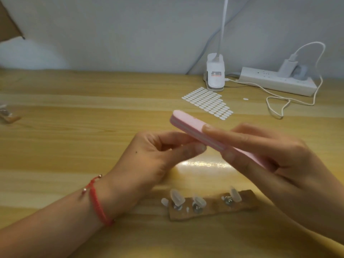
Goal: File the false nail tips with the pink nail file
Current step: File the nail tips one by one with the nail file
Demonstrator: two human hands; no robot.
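My right hand (268,157) grips the pink nail file (188,123), forefinger laid along its top, the file pointing up and to the left. My left hand (158,155) has its thumb and fingers pinched together right under the file; whatever they hold is hidden. Near the table's front edge lies a brown strip (214,207) with three clear false nail tips (177,197) standing on small metal holders. The strip's right end is covered by my right hand.
A sheet of white oval stickers (208,103) lies behind the file. A white clip lamp base (215,75), a power strip (277,81) with a charger and a looping white cable (279,107) sit at the back right. A small packet (7,114) lies at the far left.
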